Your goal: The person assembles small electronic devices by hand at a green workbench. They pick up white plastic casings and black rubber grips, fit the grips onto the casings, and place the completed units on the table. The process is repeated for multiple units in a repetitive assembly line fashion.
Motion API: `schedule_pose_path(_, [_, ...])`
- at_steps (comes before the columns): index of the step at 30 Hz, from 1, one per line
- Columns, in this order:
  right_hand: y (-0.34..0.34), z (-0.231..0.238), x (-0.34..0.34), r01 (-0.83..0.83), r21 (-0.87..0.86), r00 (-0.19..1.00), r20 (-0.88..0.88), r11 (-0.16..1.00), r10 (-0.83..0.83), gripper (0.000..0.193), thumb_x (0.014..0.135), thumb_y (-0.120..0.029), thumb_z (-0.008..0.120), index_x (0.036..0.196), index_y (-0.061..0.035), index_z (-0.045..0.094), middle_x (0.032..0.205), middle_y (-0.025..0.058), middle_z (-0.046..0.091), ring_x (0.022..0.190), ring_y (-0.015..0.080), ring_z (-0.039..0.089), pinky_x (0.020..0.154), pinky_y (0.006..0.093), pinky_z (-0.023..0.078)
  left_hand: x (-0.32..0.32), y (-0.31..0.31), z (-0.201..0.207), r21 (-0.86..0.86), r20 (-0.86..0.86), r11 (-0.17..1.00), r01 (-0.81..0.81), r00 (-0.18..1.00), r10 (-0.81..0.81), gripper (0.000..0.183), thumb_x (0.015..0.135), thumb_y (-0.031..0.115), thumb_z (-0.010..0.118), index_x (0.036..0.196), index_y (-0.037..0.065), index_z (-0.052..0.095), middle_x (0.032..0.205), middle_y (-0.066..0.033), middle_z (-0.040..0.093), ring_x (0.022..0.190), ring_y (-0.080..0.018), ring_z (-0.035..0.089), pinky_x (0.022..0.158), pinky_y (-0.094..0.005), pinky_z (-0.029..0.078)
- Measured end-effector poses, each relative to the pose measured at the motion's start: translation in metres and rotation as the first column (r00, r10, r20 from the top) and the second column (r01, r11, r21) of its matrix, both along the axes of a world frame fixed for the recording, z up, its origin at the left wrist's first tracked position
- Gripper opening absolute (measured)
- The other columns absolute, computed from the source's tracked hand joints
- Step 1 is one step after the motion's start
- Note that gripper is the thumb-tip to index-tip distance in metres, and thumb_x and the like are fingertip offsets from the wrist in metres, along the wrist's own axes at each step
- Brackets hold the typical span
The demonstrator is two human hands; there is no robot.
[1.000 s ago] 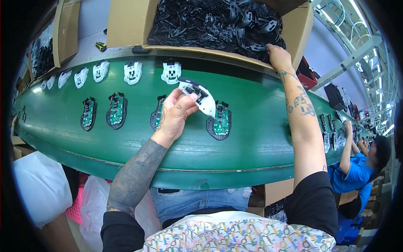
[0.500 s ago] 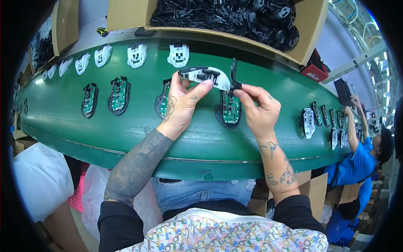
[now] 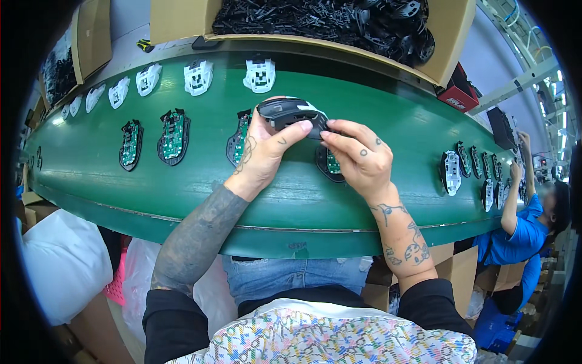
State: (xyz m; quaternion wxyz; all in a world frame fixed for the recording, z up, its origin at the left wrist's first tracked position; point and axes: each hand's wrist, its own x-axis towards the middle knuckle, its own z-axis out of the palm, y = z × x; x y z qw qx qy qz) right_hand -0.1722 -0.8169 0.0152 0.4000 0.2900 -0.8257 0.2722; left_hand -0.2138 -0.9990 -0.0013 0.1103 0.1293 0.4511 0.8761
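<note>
Above the green belt, my left hand (image 3: 265, 148) is closed on a computer mouse shell (image 3: 285, 108), its thumb along the near side. A black side panel (image 3: 319, 126) lies against the shell's near side and covers most of the white there. My right hand (image 3: 362, 161) pinches the panel's right end with thumb and fingers. Below the right hand is a black mouse base with a green circuit board (image 3: 330, 162), partly hidden by the fingers. Another base with a board (image 3: 234, 147) sits behind my left wrist.
More bases with boards (image 3: 174, 139) lie to the left on the belt (image 3: 285, 209). White mouse shells (image 3: 260, 76) line the far side. Beyond stands a cardboard box (image 3: 182, 21) of black parts. A co-worker in a blue shirt (image 3: 524, 221) reaches in at right.
My right hand has brought the black panel from upright beside the shell down onto its near side. The co-worker's hands have shifted slightly.
</note>
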Motion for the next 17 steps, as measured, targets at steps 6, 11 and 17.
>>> schedule_pose_path(6, [0.006, -0.003, 0.005, -0.07, -0.6, 0.832, 0.406, 0.797, 0.379, 0.039, 0.081, -0.017, 0.077, 0.115, -0.0057, 0.062, 0.12, 0.0168, 0.061, 0.107, 0.0255, 0.063, 0.089, 0.0349, 0.052, 0.003, 0.007, 0.004, -0.067, -0.043, 0.997, -0.039, 0.998, 0.037, 0.051, 0.076, 0.005, 0.074, 0.12, 0.003, 0.049, 0.112, -0.0094, 0.061, 0.105, -0.019, 0.06, 0.096, -0.0342, 0.047])
schedule_pose_path(11, [0.02, -0.003, 0.004, -0.034, -0.877, 0.339, 0.442, 0.48, 0.831, 0.052, 0.09, -0.008, 0.068, 0.135, 0.0041, 0.045, 0.127, 0.0117, 0.056, 0.116, 0.0165, 0.054, 0.099, 0.0313, 0.045, 0.012, 0.009, 0.01, -0.197, -0.133, 0.979, -0.049, 0.991, 0.022, 0.054, 0.073, 0.012, 0.076, 0.12, 0.001, 0.051, 0.111, -0.0106, 0.063, 0.104, -0.019, 0.06, 0.095, -0.0339, 0.046])
schedule_pose_path(17, [0.015, -0.002, 0.01, 0.068, -0.831, 0.361, 0.537, 0.553, 0.763, 0.05, 0.088, -0.008, 0.069, 0.132, 0.0042, 0.049, 0.125, 0.0119, 0.059, 0.112, 0.0155, 0.057, 0.097, 0.0305, 0.047, 0.01, 0.004, 0.004, -0.302, -0.195, 0.947, -0.108, 0.98, 0.049, 0.053, 0.074, 0.015, 0.075, 0.12, 0.0, 0.051, 0.11, -0.0117, 0.063, 0.103, -0.0194, 0.06, 0.095, -0.0343, 0.047])
